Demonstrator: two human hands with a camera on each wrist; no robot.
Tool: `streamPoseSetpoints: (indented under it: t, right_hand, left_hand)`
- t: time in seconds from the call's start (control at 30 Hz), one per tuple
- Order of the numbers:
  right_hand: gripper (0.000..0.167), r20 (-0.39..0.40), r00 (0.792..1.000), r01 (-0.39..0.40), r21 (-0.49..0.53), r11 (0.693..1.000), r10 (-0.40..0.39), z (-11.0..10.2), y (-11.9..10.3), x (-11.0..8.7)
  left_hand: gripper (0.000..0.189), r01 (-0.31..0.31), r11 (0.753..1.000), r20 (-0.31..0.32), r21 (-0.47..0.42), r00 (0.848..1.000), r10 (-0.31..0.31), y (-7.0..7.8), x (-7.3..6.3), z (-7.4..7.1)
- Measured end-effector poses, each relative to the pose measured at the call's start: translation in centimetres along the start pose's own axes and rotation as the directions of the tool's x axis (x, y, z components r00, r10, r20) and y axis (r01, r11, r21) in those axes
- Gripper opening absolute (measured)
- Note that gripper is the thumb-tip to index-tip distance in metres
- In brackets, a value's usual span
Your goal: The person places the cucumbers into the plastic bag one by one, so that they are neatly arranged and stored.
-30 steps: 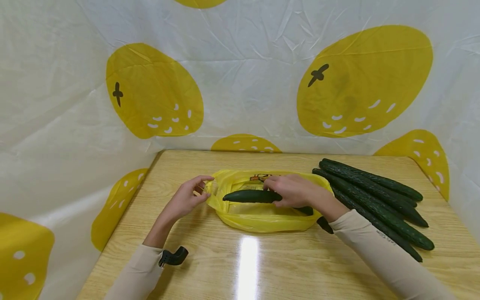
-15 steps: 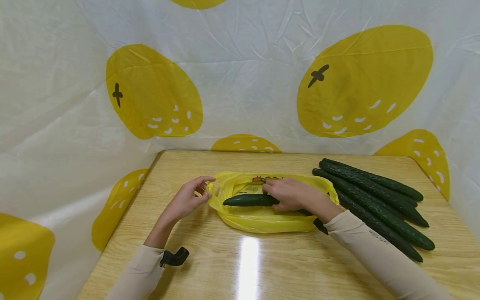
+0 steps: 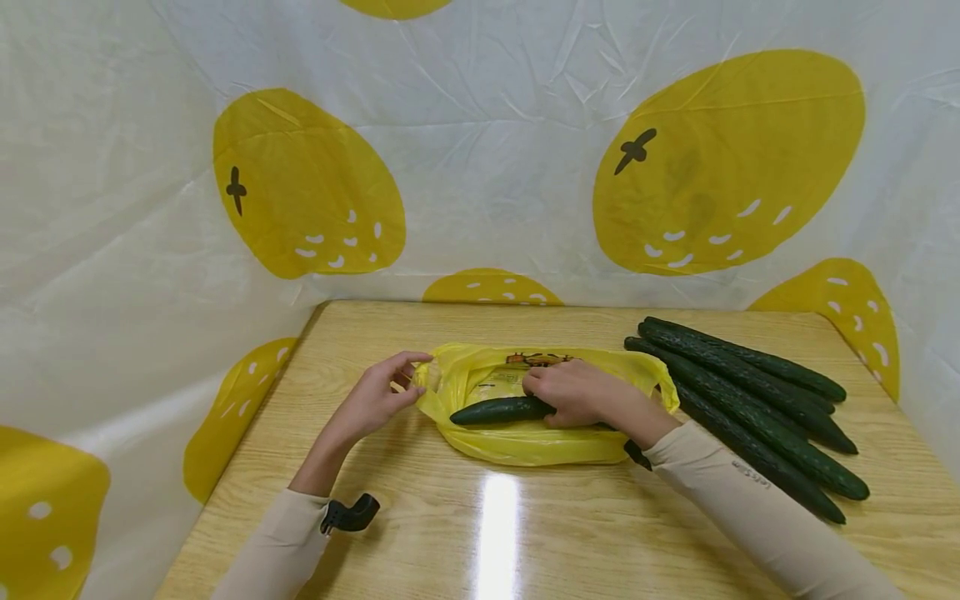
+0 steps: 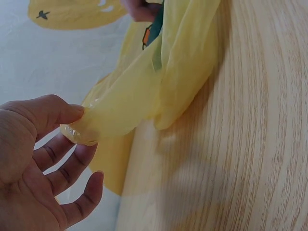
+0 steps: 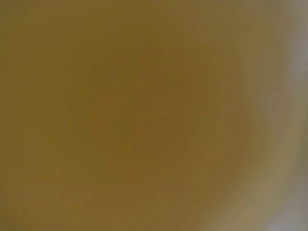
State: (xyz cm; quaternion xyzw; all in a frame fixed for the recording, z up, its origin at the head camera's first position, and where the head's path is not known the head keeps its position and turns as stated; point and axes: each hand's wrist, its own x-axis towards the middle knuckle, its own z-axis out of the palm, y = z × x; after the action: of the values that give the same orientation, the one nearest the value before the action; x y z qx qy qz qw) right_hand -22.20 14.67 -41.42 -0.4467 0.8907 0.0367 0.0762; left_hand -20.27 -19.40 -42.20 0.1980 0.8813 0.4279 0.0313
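Note:
A yellow plastic bag (image 3: 517, 450) lies on the table with its mouth spread wide. My left hand (image 3: 384, 394) pinches the handle at the bag's left end; in the left wrist view the thumb and fingers of this hand (image 4: 53, 149) grip the thin yellow film (image 4: 120, 106). Inside the bag's mouth, my right hand (image 3: 573, 392) holds a dark green cucumber (image 3: 498, 410) lengthwise, fingers curled over it. The cucumber's left end points toward my left hand, and its right part is hidden under the right hand. Only a yellow blur fills the right wrist view.
Several long cucumbers (image 3: 750, 400) lie fanned out on the wooden table (image 3: 420, 525) to the right of the bag, close to the right forearm. A white curtain (image 3: 495, 192) with yellow fruit prints hangs behind and beside the table.
My right hand has lowered the cucumber deeper into the bag, toward its near side. The left hand has stayed at the handle.

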Motion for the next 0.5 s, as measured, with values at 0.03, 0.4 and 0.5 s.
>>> streamPoseSetpoints:
  t: [0.03, 0.4, 0.5]
  right_hand:
    - [0.033, 0.001, 1.000, -0.002, -0.008, 1.000, 0.002, 0.05, -0.08, -0.02]
    - [0.032, -0.018, 1.000, 0.000, -0.066, 0.998, -0.001, 0.63, -0.32, -0.03]
    - [0.033, -0.005, 1.000, -0.020, -0.041, 0.999, 0.019, 0.68, -0.25, -0.15]
  left_hand:
    - [0.043, -0.001, 1.000, 0.000, 0.000, 1.000, 0.001, 0.03, 0.02, 0.02]
    - [0.044, -0.004, 1.000, 0.003, -0.002, 1.000, 0.004, 0.07, 0.10, 0.26]
    - [0.044, -0.006, 1.000, 0.002, -0.004, 1.000, 0.006, 0.06, 0.13, 0.30]
